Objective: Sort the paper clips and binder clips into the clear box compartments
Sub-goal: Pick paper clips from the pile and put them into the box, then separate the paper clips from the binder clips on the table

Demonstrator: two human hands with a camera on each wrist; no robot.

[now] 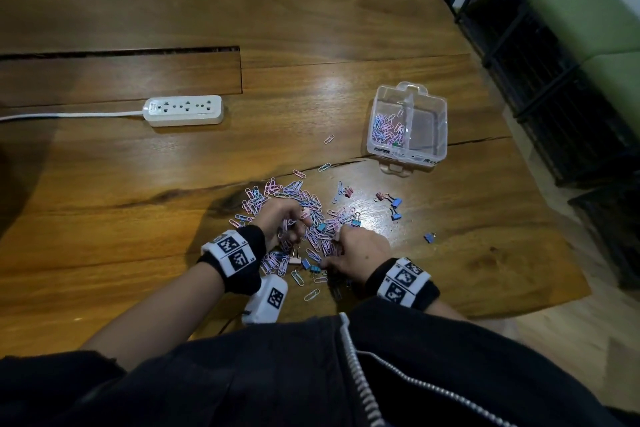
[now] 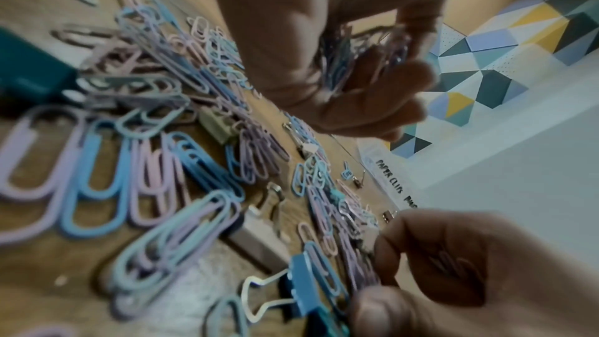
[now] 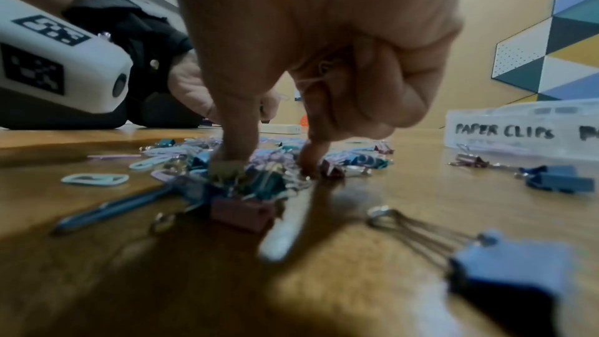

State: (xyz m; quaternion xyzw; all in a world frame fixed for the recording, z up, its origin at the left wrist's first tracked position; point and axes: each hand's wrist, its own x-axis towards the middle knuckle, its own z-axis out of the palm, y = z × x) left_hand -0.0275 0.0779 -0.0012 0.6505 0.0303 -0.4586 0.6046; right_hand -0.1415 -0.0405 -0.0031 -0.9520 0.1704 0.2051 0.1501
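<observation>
A heap of pastel paper clips mixed with small binder clips lies on the wooden table in front of me. My left hand hovers over the heap, its curled fingers holding a bundle of paper clips. My right hand reaches thumb and forefinger down into the heap, with a few clips tucked in its curled palm. The clear box stands to the far right, marked "PAPER CLIPS". Its left compartment holds paper clips; the right one looks bare.
A white power strip with its cord lies at the far left, behind a long slot in the tabletop. Stray binder clips are scattered right of the heap. The table's edge runs close on the right.
</observation>
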